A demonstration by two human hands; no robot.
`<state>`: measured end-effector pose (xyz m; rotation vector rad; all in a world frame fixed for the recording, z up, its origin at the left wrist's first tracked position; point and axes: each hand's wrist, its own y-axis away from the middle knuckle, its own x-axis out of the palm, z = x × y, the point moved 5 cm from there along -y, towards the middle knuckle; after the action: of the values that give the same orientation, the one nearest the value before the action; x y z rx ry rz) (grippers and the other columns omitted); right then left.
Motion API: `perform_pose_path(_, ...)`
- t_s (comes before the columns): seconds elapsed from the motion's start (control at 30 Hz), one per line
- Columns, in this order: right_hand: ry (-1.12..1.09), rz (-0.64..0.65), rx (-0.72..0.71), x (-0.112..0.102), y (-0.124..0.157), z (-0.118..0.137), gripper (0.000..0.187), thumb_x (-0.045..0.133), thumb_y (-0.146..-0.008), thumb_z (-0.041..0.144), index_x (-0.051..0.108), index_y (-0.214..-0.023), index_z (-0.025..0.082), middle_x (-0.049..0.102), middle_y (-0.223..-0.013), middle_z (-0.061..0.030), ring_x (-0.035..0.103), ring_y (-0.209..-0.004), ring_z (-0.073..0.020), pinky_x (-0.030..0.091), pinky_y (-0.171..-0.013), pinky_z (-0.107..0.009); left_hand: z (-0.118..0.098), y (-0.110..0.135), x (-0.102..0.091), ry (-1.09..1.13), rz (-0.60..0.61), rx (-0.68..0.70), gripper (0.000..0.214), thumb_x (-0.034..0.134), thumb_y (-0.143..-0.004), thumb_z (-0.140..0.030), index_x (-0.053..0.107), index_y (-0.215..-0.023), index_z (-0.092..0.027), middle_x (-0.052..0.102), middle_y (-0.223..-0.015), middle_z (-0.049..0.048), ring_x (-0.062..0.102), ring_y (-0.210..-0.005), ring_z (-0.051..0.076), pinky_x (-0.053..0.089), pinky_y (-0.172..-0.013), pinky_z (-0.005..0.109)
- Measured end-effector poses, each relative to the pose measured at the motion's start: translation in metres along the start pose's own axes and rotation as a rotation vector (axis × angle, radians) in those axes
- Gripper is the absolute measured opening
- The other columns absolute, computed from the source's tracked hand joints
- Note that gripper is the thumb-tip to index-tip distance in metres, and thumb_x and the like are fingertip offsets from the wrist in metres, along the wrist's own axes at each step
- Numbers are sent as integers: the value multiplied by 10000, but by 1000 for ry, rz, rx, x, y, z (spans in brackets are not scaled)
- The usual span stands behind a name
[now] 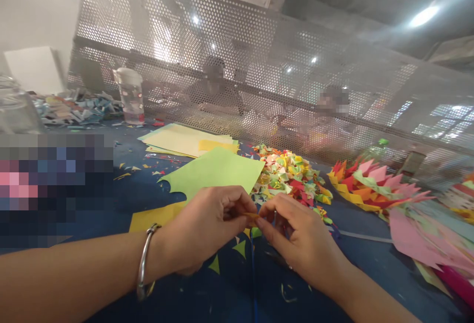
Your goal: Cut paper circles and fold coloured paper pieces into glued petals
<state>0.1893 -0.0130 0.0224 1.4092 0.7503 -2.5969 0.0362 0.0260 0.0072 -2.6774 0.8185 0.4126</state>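
My left hand [207, 226] and my right hand [296, 239] meet above a dark blue table [229, 293]. Both pinch a small orange paper piece [252, 215] between their fingertips. A metal bangle [145, 261] circles my left wrist. Just behind my hands lies a light green paper sheet [217, 171], and a yellow sheet [150, 218] pokes out from under my left hand. Small green and yellow paper triangles [240, 249] lie scattered on the table below my fingers.
A heap of small folded colourful paper pieces [292, 175] lies behind my right hand. Stacked pointed paper shapes [374, 184] and pink sheets [425, 239] fill the right side. Pale yellow sheets [185, 140], a clear bottle [130, 96] and a perforated metal screen [259, 66] stand farther back; people sit behind it.
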Motion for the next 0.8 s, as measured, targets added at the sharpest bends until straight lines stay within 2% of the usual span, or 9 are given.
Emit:
perform_pose_path(0.27,-35,34,0,1,-1,3,174,547,-932,290,565,-784,200,513,-701,17,502,-623,-124,400,-575,-258,-2,3,-2,-232,-19,32,96,583,-825,-251,607,-901,-197,649,-727,-17,574,-635,129,420,-569,250)
perform_pose_path(0.47,-49,64,-3,2,0,5,142,550,-925,280,581,-814,197,527,-711,18,504,-618,-122,396,-569,-256,-6,2,0,-149,-22,57,52,570,-815,-175,574,-865,-189,634,-747,-23,543,-642,114,410,-578,240)
perform_pose_path(0.67,-72,58,3,2,-3,8,143,553,-893,229,546,-754,195,484,-660,36,462,-573,-110,369,-521,-239,-7,3,3,-96,-68,137,113,563,-810,-110,534,-871,-200,579,-714,-55,504,-613,89,383,-559,220)
perform_pose_path(0.8,-76,77,-2,1,0,9,139,552,-875,214,535,-739,194,481,-652,39,452,-555,-104,367,-506,-234,-6,3,4,-50,-41,121,143,578,-807,-114,488,-867,-208,533,-690,-69,470,-593,87,366,-541,222)
